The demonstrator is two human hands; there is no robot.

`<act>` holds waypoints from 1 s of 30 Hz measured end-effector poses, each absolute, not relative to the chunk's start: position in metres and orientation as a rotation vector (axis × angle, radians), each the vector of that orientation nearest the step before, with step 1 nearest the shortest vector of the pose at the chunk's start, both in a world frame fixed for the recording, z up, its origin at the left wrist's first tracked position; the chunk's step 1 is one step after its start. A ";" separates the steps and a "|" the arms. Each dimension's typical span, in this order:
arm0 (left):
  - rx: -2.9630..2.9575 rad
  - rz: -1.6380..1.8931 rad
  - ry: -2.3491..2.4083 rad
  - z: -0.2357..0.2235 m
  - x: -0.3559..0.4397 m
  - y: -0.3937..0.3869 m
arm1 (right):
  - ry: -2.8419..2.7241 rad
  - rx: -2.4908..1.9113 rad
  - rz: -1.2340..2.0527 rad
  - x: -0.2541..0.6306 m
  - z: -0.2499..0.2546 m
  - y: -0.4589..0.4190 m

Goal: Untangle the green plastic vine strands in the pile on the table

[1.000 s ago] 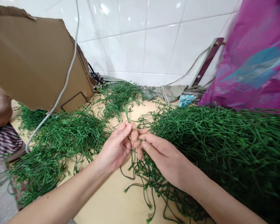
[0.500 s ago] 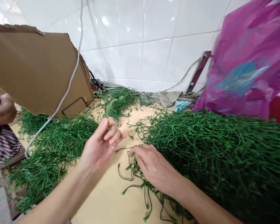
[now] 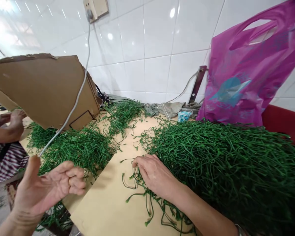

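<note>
As right hand (image 3: 154, 174) touches vines (image 3: 211, 154), tangled (green)

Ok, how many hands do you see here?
4: the person's left hand in the air, right hand on green stems, and two hands of a co-worker at far left, beside cardboard.

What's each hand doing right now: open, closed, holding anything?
Left hand: open, holding nothing.
Right hand: fingers curled down on green artificial vine strands; cannot tell if gripping.
</note>
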State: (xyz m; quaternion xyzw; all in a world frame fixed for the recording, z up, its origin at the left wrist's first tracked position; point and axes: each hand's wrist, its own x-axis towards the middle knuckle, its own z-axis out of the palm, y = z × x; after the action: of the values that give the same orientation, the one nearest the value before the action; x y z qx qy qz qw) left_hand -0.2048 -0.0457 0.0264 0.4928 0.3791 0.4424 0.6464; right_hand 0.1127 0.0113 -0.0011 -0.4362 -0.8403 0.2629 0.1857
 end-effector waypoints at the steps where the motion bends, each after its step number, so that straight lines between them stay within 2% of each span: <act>1: 1.055 1.024 0.839 0.024 -0.201 -0.038 | -2.367 -1.228 0.738 0.113 -0.001 0.011; 5: 1.200 0.897 0.828 0.033 -0.182 -0.020 | -2.369 -1.229 0.727 0.112 -0.004 0.011; 8: 1.676 0.411 1.003 0.057 -0.159 -0.014 | -2.368 -1.226 0.723 0.112 -0.006 0.010; 10: 1.943 0.303 1.084 0.070 -0.140 -0.006 | -2.372 -1.223 0.718 0.111 -0.006 0.010; 14: 2.259 0.382 1.235 0.069 -0.101 0.034 | -2.407 -1.233 0.688 0.110 -0.005 0.011; 16: 2.541 0.274 1.410 0.057 -0.083 0.062 | -2.440 -1.248 0.664 0.110 -0.002 0.009; 23: 2.597 0.068 1.507 0.031 -0.053 0.144 | -2.573 -1.285 0.587 0.116 0.026 -0.005; 27: 2.542 0.072 1.493 0.046 -0.056 0.156 | -2.656 -1.250 0.574 0.125 0.038 -0.007; 30: 2.468 0.224 1.440 0.073 -0.057 0.158 | -2.647 -1.227 0.488 0.132 0.035 -0.006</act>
State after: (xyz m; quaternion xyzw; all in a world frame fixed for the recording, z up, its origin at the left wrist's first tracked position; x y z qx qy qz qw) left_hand -0.0572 0.1585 0.0726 0.8529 0.4976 0.0773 0.1376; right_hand 0.1318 -0.0057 0.0351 -0.4129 -0.8911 0.1643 0.0917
